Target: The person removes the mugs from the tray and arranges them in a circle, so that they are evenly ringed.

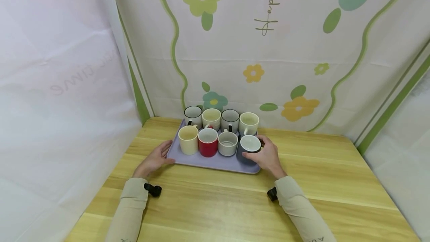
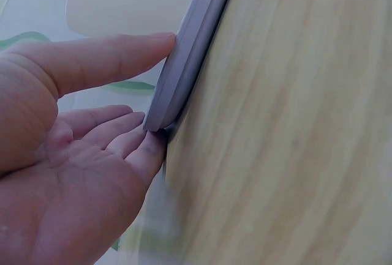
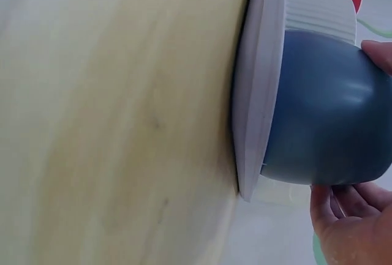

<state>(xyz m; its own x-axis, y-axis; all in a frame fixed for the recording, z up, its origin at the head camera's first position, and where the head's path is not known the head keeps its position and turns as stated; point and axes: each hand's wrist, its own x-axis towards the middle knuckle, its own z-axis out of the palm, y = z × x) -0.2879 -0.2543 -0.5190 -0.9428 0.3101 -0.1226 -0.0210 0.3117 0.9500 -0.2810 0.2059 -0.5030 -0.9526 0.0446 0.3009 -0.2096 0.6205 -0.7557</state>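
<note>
Nearest, two beige sleeves cross a wood-grain table; letters near their lower ends are too cropped to read. The left hand is spread wide, thumb and fingers touching a corner of a flat lilac tray. The right hand grips a rounded dark blue-grey mug with a white inside, at the tray's front right; its base seems to meet the tray.

Beside it stand a ribbed off-white cup, a glossy red mug and a cream mug. Behind are four more: two white black-rimmed mugs alternating with two pale cream mugs.

The arranging looks nearly complete — two rows of four — with the blue-grey mug not yet released. No brand is legible on any mug. The flowered fabric backdrop reads "Happy" sideways; the left curtain shows a faint, reversed "time".
</note>
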